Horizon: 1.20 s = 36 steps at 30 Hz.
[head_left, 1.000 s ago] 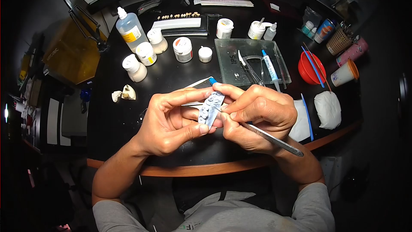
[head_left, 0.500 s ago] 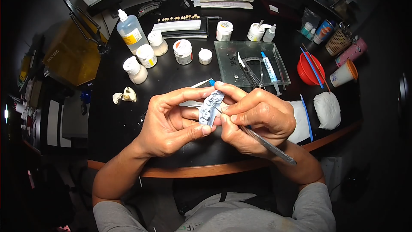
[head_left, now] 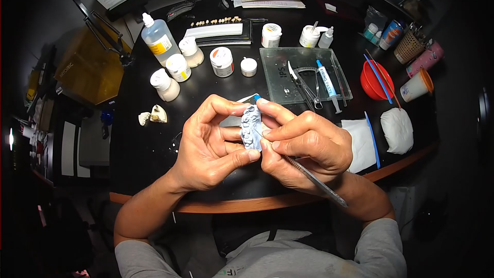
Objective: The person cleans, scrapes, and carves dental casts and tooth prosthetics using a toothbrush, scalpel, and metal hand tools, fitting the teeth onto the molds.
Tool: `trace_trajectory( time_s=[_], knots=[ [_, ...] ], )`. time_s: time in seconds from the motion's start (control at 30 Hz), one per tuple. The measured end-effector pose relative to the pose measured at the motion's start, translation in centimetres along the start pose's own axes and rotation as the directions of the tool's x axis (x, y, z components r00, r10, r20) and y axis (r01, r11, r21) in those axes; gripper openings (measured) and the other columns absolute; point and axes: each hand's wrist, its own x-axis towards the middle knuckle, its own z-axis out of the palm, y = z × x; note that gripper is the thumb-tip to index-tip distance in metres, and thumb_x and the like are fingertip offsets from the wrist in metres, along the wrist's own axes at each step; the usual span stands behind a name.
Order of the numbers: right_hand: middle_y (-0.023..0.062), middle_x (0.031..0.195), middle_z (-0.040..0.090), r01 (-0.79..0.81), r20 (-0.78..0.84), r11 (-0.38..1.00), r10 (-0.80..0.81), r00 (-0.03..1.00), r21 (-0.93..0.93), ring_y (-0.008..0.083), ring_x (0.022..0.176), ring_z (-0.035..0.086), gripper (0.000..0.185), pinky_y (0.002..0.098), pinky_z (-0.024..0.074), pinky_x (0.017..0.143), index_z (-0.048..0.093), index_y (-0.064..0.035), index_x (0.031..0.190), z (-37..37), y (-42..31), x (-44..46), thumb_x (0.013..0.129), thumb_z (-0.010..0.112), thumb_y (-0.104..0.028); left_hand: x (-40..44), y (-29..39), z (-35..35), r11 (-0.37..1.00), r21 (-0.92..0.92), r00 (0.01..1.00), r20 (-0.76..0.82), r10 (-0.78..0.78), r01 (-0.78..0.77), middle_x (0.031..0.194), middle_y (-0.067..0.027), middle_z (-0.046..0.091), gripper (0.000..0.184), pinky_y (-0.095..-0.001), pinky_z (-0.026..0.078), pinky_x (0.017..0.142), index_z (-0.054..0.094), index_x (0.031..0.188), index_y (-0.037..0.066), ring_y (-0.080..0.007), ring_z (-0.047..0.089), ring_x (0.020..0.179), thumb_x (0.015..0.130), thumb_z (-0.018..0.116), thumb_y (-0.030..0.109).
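A grey-blue dental model (head_left: pixel 251 128) with a row of teeth stands upright between the fingers and thumb of my left hand (head_left: pixel 208 146). My right hand (head_left: pixel 311 144) is closed like a pen grip around a slim metal scalpel (head_left: pixel 319 184) with a ridged handle. Its thin tip points at the right side of the model; whether it touches cannot be made out. My right index finger rests near the model's top end. Behind the hands lies a white-handled tool with a blue end (head_left: pixel 257 98), partly hidden.
A glass slab (head_left: pixel 270 77) carries a firing paste syringe (head_left: pixel 327 82) and metal instruments. White jars (head_left: pixel 222 62) and a large bottle (head_left: pixel 160 38) stand at the back left. Tooth model pieces (head_left: pixel 158 114) lie left. A red bowl (head_left: pixel 375 80) and a white wrapped lump (head_left: pixel 397 130) are right.
The dental model has turned slightly, so its teeth face more to the left. The scalpel's rear end has shifted a little left and down. Both hands keep their grip.
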Motion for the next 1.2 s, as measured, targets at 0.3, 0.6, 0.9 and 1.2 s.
trace_trajectory(
  time_s=[0.3, 0.6, 0.9, 1.2],
  knots=[
    [0.0155, 0.09, 0.075, -0.004, 0.04, 1.0, 0.004, 0.999, -0.007, 0.039, 0.102, 0.079, 0.019, 0.0384, 0.0674, 0.084, 0.073, 0.0022, 0.086, -0.3, 0.24, -0.08, 0.078, 0.09, 0.001, 0.01, -0.22, -0.01, 1.0, -0.015, 1.0, 0.001, 0.01, -0.01, 0.143, -0.0193, 0.047, 0.052, -0.0357, 0.063, 0.104, 0.042, 0.13, -0.005, -0.0329, 0.063, 0.132, 0.088, 0.067, -0.022],
    [0.0126, 0.087, 0.074, -0.012, 0.067, 0.999, 0.014, 0.998, -0.038, 0.0373, 0.1, 0.08, 0.018, 0.0364, 0.0679, 0.079, 0.071, 0.0011, 0.079, -0.47, 0.36, 0.11, 0.077, 0.089, -0.001, 0.05, -0.25, -0.12, 1.0, -0.008, 1.0, 0.016, 0.002, -0.002, 0.142, -0.019, 0.047, 0.051, -0.037, 0.063, 0.105, 0.042, 0.129, -0.004, -0.0337, 0.063, 0.132, 0.088, 0.068, -0.022],
    [0.0116, 0.084, 0.073, -0.024, 0.072, 0.999, 0.027, 0.997, -0.038, 0.0359, 0.096, 0.08, 0.021, 0.0387, 0.0682, 0.083, 0.068, -0.0002, 0.076, -0.61, -0.03, 0.28, 0.077, 0.088, 0.0, -0.16, -0.32, -0.07, 1.0, -0.021, 1.0, 0.004, -0.009, 0.009, 0.143, -0.0191, 0.047, 0.053, -0.0364, 0.063, 0.104, 0.042, 0.129, -0.004, -0.0342, 0.062, 0.132, 0.087, 0.069, -0.022],
    [0.0117, 0.082, 0.073, -0.052, 0.005, 0.996, 0.051, 0.999, 0.066, 0.0221, 0.075, 0.077, 0.015, 0.049, 0.0643, 0.096, 0.07, 0.0014, 0.08, -0.4, 0.06, 0.43, 0.077, 0.083, 0.008, -0.11, 0.12, 0.04, 0.998, -0.049, 1.0, -0.012, -0.029, 0.028, 0.14, -0.0207, 0.05, 0.052, -0.0366, 0.064, 0.102, 0.043, 0.13, -0.006, -0.0336, 0.067, 0.127, 0.088, 0.071, -0.019]
  ],
)
